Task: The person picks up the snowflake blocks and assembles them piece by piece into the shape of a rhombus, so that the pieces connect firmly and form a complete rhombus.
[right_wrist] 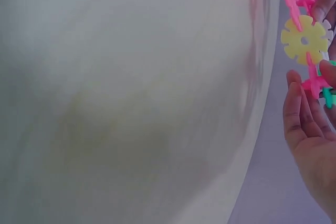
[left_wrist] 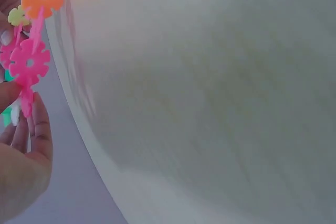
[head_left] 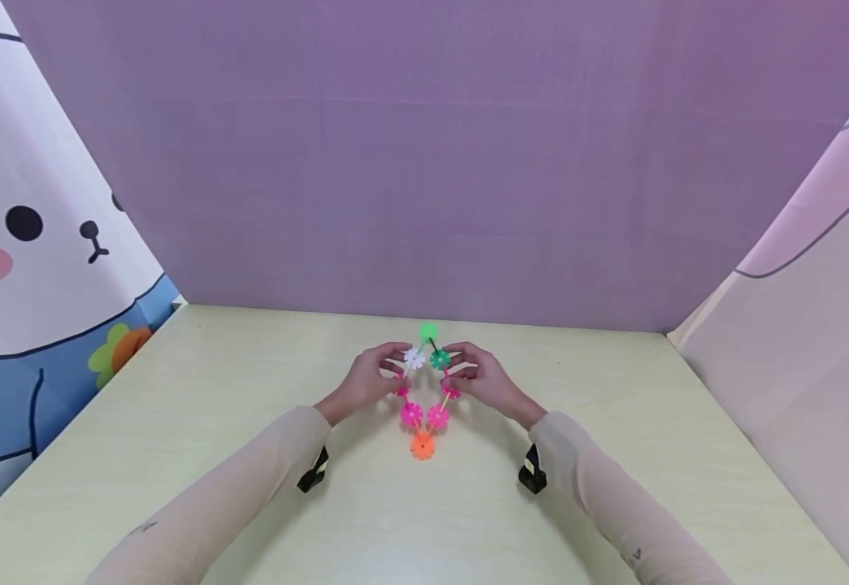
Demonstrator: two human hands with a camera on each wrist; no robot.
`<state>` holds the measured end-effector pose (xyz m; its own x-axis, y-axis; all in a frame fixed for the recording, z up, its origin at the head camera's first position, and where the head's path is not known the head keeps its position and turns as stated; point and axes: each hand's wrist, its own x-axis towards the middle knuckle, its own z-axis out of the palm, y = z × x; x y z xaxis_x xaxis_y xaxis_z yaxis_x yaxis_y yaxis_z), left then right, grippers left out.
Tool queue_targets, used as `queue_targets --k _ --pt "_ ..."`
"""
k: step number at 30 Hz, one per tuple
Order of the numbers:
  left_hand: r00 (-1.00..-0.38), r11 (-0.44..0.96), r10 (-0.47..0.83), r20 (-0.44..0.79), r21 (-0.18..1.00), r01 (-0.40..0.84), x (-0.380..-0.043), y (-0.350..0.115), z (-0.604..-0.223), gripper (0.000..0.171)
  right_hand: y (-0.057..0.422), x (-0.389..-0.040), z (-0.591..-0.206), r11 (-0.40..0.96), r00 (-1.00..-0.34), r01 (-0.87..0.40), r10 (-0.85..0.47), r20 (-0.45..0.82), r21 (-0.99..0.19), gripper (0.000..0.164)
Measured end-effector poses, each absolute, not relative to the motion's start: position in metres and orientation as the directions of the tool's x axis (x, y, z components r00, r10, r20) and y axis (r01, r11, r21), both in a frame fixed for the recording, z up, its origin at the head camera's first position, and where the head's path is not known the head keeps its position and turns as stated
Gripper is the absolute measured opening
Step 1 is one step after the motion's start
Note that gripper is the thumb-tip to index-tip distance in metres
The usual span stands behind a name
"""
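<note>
Notched plastic snowflake discs are slotted together into a closed loop held over the middle of the table. An orange disc [head_left: 422, 445] forms its near end and a bright green disc [head_left: 428, 331] its far end. My left hand [head_left: 367, 378] pinches the loop's left side at a pink piece, fingers near a white disc [head_left: 414, 358]. On the right side, my right hand [head_left: 491, 380] grips another pink piece, close to a dark green disc [head_left: 439, 359]. A yellow disc [right_wrist: 304, 40] shows in the right wrist view, a pink disc [left_wrist: 30, 62] in the left. Fingers partly hide the gripped pieces.
The pale wooden table [head_left: 424, 528] spreads out below both arms. A purple cloth [head_left: 424, 162] rises along its far edge. Cartoon-printed cloths hang at the left [head_left: 44, 325] and at the right [head_left: 819, 341].
</note>
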<state>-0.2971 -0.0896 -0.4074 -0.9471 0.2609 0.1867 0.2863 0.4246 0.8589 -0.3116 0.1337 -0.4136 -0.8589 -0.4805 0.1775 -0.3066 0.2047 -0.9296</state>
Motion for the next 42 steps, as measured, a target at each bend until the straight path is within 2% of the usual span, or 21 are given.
queue_targets --k 7,14,27,37,42 --pt "-0.941 0.439 0.289 0.173 0.85 0.291 -0.304 -0.09 -0.408 0.051 0.133 -0.318 -0.419 0.272 -0.88 -0.294 -0.451 0.148 -0.917 0.047" --pt "-0.954 0.483 0.282 0.099 0.845 0.23 -0.311 -0.09 -0.41 0.047 0.132 -0.324 -0.423 0.37 -0.88 -0.333 -0.451 0.145 -0.867 0.043" --pt "-0.954 0.552 0.299 -0.016 0.819 0.159 -0.317 -0.094 -0.416 0.041 0.124 -0.326 -0.428 0.488 -0.914 -0.249 -0.403 0.037 -0.837 0.037" --pt "-0.953 0.571 0.302 -0.012 0.803 0.17 -0.317 -0.094 -0.417 0.04 0.123 -0.322 -0.422 0.488 -0.905 -0.257 -0.425 0.03 -0.834 0.037" --pt "-0.945 0.562 0.327 0.027 0.798 0.217 -0.315 -0.101 -0.415 0.042 0.128 -0.325 -0.424 0.489 -0.897 -0.279 -0.441 0.042 -0.827 0.038"
